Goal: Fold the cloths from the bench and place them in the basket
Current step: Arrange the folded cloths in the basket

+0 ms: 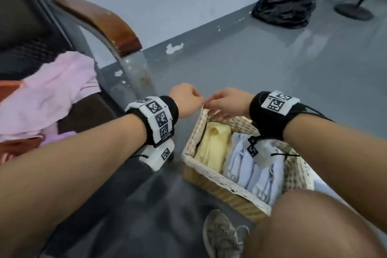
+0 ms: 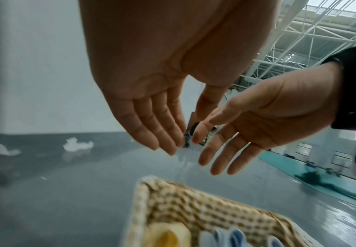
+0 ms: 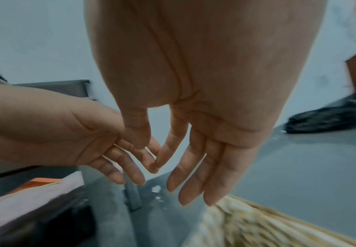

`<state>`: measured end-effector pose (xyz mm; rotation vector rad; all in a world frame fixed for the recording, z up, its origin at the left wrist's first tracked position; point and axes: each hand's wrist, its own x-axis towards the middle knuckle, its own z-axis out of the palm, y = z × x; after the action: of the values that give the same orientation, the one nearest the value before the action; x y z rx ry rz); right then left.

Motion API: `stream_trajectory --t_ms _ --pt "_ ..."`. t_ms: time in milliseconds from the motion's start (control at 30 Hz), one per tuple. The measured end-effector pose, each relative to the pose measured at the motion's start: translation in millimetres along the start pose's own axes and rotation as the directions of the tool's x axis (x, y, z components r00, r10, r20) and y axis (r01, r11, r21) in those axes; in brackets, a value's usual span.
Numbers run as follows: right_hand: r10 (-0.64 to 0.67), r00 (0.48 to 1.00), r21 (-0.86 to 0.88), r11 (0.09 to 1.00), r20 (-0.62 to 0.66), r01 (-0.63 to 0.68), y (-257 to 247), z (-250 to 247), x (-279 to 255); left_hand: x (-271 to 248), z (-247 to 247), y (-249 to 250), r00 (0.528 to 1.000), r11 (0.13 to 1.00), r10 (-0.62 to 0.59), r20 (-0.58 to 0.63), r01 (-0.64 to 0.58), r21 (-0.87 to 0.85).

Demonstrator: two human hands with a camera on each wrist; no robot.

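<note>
Two folded cloths already sit in the woven wicker basket with white lace trim [image 1: 211,170] on the grey floor: a pale yellow folded cloth [image 1: 213,144] beside a light blue striped folded cloth [image 1: 255,170]. Both hands hover just past the basket's far corner, fingers straight and loose, holding nothing; left hand [image 1: 186,98] and right hand [image 1: 227,101] have fingertips touching each other, as the wrist views confirm. A crumpled pink cloth [image 1: 50,94] lies unfolded on the dark tabletop [image 1: 88,111] at left, with something orange under it, unclear what.

Risks, judged: the pink cloth hangs near the seat edge, so a quick one-handed grab could drag it onto the floor; the basket looks close to full across its width, so a bulky fold may ride up or rumple the two inside; the knee sits close to the basket and could nudge it.

Surroundings: glossy grey painted floor [image 1: 272,65] with chipped white spots, pale wall, wooden armrest [image 1: 100,21] on a metal frame, black plastic bag [image 1: 282,9], round black stand base [image 1: 354,11]
</note>
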<state>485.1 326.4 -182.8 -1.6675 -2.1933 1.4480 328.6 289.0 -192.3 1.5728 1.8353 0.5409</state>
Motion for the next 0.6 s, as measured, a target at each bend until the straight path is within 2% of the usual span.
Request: stream_trajectory --t_ms 133,300,400,500,600 --pt "-0.196 0.974 -0.108 0.972 0.114 0.208 -108.5 49.2 8.0 -56.1 -93.6 -52.7 0.985 0.998 -0.05 -0.165 0.056 0.032" --pt "-0.345 0.894 -0.163 0.902 0.287 0.401 -206.2 145.3 2.8 -142.4 -165.7 -129.7 0.929 0.971 -0.181 -0.323 0.221 0.093" --pt "-0.384 0.84 -0.141 0.875 0.383 0.463 -236.8 203.1 2.0 -187.5 -186.1 -177.1 0.886 0.938 -0.283 -0.366 0.336 0.089" --pt "-0.425 0.822 -0.197 0.831 0.38 0.521 -251.2 247.8 8.4 -218.5 -188.9 -221.0 0.856 0.895 -0.373 -0.359 0.434 0.105" --pt "-0.471 0.794 -0.322 0.738 0.385 0.594 -255.7 278.4 16.6 -235.8 -182.5 -253.2 0.829 0.844 -0.442 -0.343 0.514 0.154"
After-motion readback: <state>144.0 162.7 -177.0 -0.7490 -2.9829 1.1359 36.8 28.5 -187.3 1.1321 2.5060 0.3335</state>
